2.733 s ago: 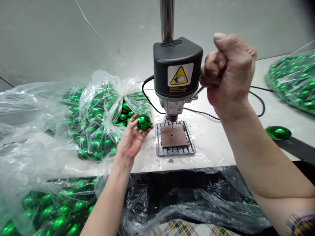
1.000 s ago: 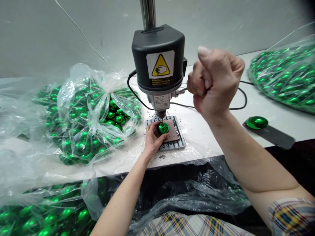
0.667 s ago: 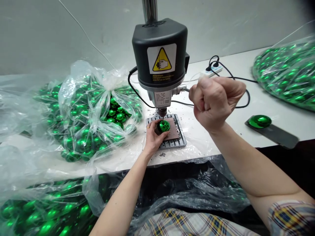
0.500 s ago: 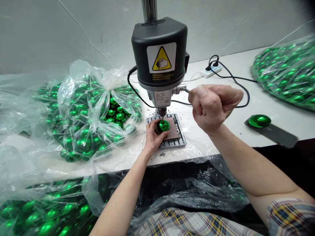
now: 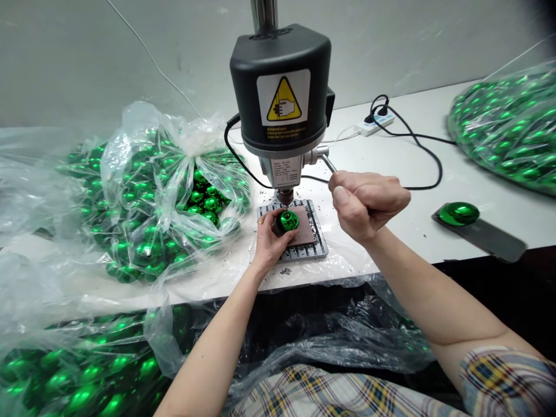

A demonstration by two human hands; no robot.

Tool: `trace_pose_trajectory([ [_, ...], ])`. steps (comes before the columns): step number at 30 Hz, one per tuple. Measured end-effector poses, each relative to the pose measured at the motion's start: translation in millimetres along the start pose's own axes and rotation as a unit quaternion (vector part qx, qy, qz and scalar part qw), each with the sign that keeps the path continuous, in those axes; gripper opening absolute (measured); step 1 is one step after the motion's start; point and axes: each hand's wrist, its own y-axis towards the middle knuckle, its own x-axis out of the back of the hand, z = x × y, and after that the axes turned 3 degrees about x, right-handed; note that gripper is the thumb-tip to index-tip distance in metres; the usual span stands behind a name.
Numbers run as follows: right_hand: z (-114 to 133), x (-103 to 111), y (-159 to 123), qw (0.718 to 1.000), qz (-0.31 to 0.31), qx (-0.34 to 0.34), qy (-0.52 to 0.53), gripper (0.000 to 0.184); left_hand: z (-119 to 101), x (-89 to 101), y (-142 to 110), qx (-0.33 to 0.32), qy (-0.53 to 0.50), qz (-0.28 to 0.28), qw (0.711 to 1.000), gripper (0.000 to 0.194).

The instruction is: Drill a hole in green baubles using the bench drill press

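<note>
A small bench drill press (image 5: 280, 87) with a black head and a yellow warning sticker stands on the white table (image 5: 391, 174). My left hand (image 5: 269, 240) grips a shiny green ball (image 5: 288, 220) on the brown pad of the drill's ribbed base (image 5: 306, 249), right under the bit. My right hand (image 5: 367, 202) is a fist closed on the drill's feed lever (image 5: 326, 161), pulled low beside the head.
A clear bag of green balls (image 5: 160, 197) lies left of the drill, another (image 5: 508, 121) at the far right, and a third (image 5: 82, 370) below the table edge. A green ball (image 5: 458, 213) rests on a dark flat slab. A power strip (image 5: 377, 121) and cable lie behind.
My left hand carried the green ball from the air onto the pad under the bit. My right hand pulled the lever down, and the drill head dropped towards the ball.
</note>
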Motion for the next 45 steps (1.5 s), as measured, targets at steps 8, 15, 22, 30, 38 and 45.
trace_pose_trajectory([
  [8,9,-6,14,0.998,-0.029,-0.064,-0.004,0.056,1,-0.6,0,0.006,-0.005,-0.002,1.0,0.057],
  [15,-6,-28,92,0.958,-0.122,-0.259,0.028,0.045,5,-3.4,-4,0.015,-0.061,-0.01,0.998,0.058],
  [22,-14,-35,116,0.898,-0.173,-0.405,0.019,0.051,-12,10.0,-31,-0.008,-0.043,-0.074,0.996,0.053],
  [30,-14,-35,114,0.904,-0.183,-0.384,0.034,0.052,-18,45.1,-110,-0.123,0.053,0.115,0.984,0.033],
  [38,-23,-31,108,0.918,-0.204,-0.337,0.047,0.041,-15,110.0,-58,-0.152,0.175,-0.114,0.966,0.028],
  [45,-21,-33,110,0.908,-0.225,-0.35,0.046,0.038,12,148.7,70,0.156,0.418,-0.038,0.894,0.021],
])
